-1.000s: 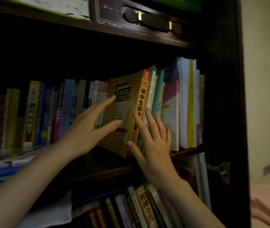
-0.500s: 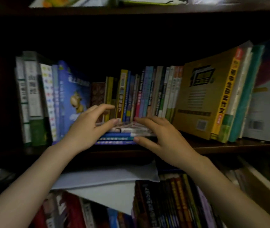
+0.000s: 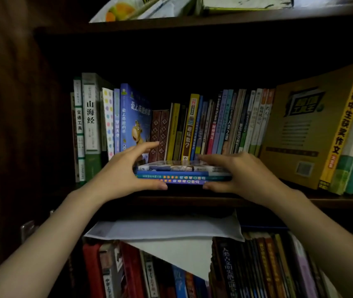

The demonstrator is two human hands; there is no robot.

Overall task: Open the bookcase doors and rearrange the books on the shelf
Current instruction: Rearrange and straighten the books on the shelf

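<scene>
The dark wooden bookcase shelf (image 3: 192,200) carries upright books behind the grip and a large yellow book (image 3: 304,134) leaning to its right. Between the hands lies a flat stack of thin books (image 3: 182,174). The left hand (image 3: 119,175) and right hand (image 3: 244,175) clasp its ends, thumbs seemingly beneath.

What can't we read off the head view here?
- Bottom of the flat stack of thin books: left hand and right hand cover both ends; lower edge lost in shadow.
- Tall yellow paperback and its neighbours on the right: cut off by the frame edge.
- Dark wooden shelf back: too dark.
- Bookcase doors: not identifiable.
- Lower-row spines behind the white paper sheet: hidden.
</scene>
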